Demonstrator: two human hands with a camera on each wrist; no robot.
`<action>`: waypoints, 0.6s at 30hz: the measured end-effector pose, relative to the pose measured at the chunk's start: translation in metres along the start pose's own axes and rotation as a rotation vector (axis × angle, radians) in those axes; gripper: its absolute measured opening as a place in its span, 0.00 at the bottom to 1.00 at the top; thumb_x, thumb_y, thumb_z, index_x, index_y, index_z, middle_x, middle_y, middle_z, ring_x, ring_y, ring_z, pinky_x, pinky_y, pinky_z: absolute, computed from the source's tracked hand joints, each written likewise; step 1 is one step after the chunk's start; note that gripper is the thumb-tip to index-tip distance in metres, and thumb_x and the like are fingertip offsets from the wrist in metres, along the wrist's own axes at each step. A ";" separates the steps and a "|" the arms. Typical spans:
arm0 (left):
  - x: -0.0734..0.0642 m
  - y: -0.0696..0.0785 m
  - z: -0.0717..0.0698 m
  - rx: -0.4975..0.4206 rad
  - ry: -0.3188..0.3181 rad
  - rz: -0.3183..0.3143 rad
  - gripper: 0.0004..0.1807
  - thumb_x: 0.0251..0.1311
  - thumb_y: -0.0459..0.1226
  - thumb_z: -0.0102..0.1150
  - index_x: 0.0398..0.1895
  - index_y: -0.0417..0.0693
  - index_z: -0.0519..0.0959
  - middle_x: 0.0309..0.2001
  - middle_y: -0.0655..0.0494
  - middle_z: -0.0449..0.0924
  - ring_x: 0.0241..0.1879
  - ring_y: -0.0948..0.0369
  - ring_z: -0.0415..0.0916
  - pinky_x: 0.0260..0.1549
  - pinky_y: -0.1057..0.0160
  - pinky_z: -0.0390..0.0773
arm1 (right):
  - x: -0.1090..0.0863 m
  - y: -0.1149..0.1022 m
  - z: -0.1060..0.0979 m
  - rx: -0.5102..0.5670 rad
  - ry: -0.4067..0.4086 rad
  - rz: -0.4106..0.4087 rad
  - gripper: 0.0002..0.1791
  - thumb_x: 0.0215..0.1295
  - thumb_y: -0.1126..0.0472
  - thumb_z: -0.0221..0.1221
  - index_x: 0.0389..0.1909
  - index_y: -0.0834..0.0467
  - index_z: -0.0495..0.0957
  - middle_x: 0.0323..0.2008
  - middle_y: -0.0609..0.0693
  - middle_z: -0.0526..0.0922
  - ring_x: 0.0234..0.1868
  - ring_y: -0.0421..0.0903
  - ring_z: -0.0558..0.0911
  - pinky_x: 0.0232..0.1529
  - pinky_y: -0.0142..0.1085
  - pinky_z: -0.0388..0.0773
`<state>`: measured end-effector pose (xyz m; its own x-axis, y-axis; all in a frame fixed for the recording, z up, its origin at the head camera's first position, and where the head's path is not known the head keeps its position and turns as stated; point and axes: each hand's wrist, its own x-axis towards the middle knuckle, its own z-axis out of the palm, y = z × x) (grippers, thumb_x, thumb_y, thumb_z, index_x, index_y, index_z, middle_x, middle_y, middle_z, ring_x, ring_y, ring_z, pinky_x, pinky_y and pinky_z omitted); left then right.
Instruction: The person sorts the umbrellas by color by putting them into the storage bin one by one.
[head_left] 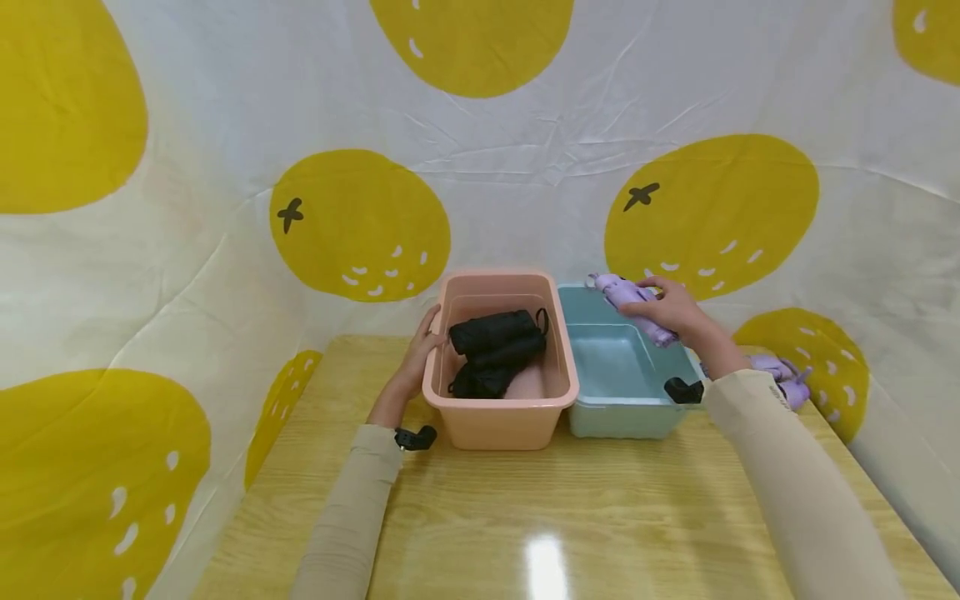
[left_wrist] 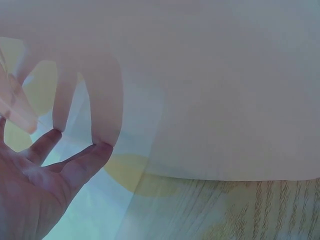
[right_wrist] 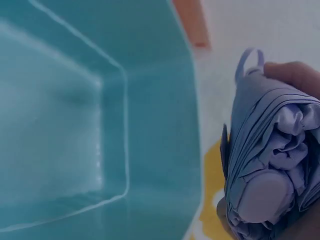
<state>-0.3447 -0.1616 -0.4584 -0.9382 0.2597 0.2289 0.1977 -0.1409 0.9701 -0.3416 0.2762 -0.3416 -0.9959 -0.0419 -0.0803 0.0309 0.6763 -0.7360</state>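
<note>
Your right hand [head_left: 670,308] grips a lilac folded umbrella [head_left: 617,288] round its girth, thumb and fingers curled on opposite sides, likely because that wrap keeps the soft cloth from unfurling. It is up by the far right part of the blue bin [head_left: 622,421], its strap loop [right_wrist: 250,60] free of your fingers. Your left hand [head_left: 415,358] touches the outer wall of the pink bin [head_left: 495,427], left of the blue bin, fingers fairly straight and tips against the wall, probably to steady it. Black bundles [head_left: 498,337] lie together in that pink bin; more lilac bundles [head_left: 795,387] are on the table [head_left: 450,517], right of the blue bin, partly hidden by your sleeve. Your right arm reaches forward past the blue bin's right side, hand angled inward; your left arm runs forward, well left of the blue bin.
</note>
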 end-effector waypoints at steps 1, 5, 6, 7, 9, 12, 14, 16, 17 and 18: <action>0.000 0.001 0.000 0.000 0.001 0.000 0.35 0.70 0.33 0.39 0.78 0.54 0.43 0.74 0.37 0.42 0.62 0.39 0.54 0.61 0.38 0.55 | 0.004 0.002 0.002 -0.013 -0.007 -0.006 0.50 0.55 0.37 0.66 0.72 0.58 0.57 0.60 0.67 0.64 0.48 0.60 0.72 0.44 0.44 0.78; 0.000 0.002 -0.002 -0.005 0.014 0.000 0.36 0.69 0.33 0.39 0.78 0.54 0.44 0.73 0.34 0.42 0.60 0.38 0.54 0.62 0.36 0.53 | 0.020 0.009 0.013 -0.043 -0.046 -0.022 0.48 0.53 0.38 0.68 0.70 0.56 0.60 0.58 0.66 0.65 0.48 0.60 0.72 0.41 0.42 0.79; 0.000 0.003 -0.003 0.001 0.017 -0.007 0.36 0.69 0.33 0.40 0.78 0.55 0.44 0.73 0.36 0.43 0.61 0.39 0.55 0.62 0.37 0.53 | 0.024 0.011 0.015 -0.045 -0.059 -0.025 0.48 0.53 0.38 0.68 0.70 0.55 0.61 0.57 0.66 0.65 0.47 0.60 0.73 0.39 0.41 0.79; 0.000 0.002 -0.003 0.007 0.024 -0.009 0.36 0.69 0.34 0.40 0.78 0.55 0.45 0.74 0.36 0.43 0.61 0.39 0.55 0.62 0.37 0.54 | 0.028 0.013 0.017 -0.046 -0.069 -0.033 0.48 0.53 0.39 0.69 0.70 0.55 0.61 0.57 0.66 0.65 0.45 0.60 0.73 0.38 0.41 0.80; 0.000 0.001 -0.003 0.011 0.025 -0.014 0.35 0.69 0.34 0.40 0.78 0.56 0.45 0.73 0.37 0.44 0.62 0.39 0.56 0.62 0.38 0.56 | 0.033 0.016 0.021 -0.058 -0.089 -0.040 0.47 0.52 0.39 0.69 0.69 0.53 0.62 0.56 0.66 0.66 0.44 0.59 0.74 0.37 0.40 0.80; 0.000 0.000 -0.001 0.018 0.017 -0.020 0.35 0.70 0.35 0.40 0.78 0.58 0.45 0.74 0.39 0.43 0.63 0.42 0.56 0.62 0.40 0.57 | 0.040 0.021 0.024 -0.077 -0.114 -0.075 0.46 0.53 0.39 0.69 0.68 0.53 0.63 0.55 0.65 0.68 0.43 0.58 0.75 0.37 0.39 0.79; 0.000 -0.001 0.000 0.013 0.016 -0.007 0.35 0.70 0.33 0.39 0.78 0.57 0.46 0.74 0.38 0.43 0.63 0.41 0.55 0.62 0.39 0.57 | 0.044 0.023 0.027 -0.074 -0.132 -0.093 0.45 0.53 0.40 0.69 0.68 0.53 0.63 0.54 0.65 0.69 0.43 0.58 0.74 0.39 0.39 0.77; 0.000 -0.001 0.001 0.013 0.019 0.003 0.35 0.70 0.32 0.39 0.78 0.56 0.46 0.75 0.39 0.42 0.64 0.41 0.54 0.62 0.39 0.56 | 0.047 0.025 0.030 -0.065 -0.140 -0.105 0.44 0.53 0.41 0.69 0.68 0.53 0.64 0.53 0.65 0.69 0.44 0.58 0.74 0.39 0.40 0.77; 0.000 -0.001 0.001 0.012 0.022 0.006 0.35 0.70 0.32 0.39 0.78 0.56 0.46 0.75 0.39 0.42 0.64 0.41 0.54 0.62 0.39 0.56 | 0.048 0.025 0.032 -0.062 -0.143 -0.105 0.43 0.54 0.41 0.69 0.67 0.53 0.64 0.53 0.65 0.70 0.44 0.58 0.74 0.40 0.40 0.76; 0.001 -0.001 0.002 0.011 0.023 0.010 0.35 0.70 0.32 0.39 0.78 0.55 0.46 0.75 0.40 0.41 0.64 0.41 0.53 0.62 0.39 0.56 | 0.049 0.026 0.033 -0.058 -0.144 -0.100 0.43 0.54 0.42 0.69 0.67 0.54 0.64 0.53 0.65 0.70 0.44 0.59 0.74 0.40 0.41 0.76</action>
<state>-0.3450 -0.1595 -0.4590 -0.9425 0.2362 0.2365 0.2098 -0.1327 0.9687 -0.3869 0.2675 -0.3871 -0.9711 -0.2131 -0.1071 -0.0768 0.7045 -0.7056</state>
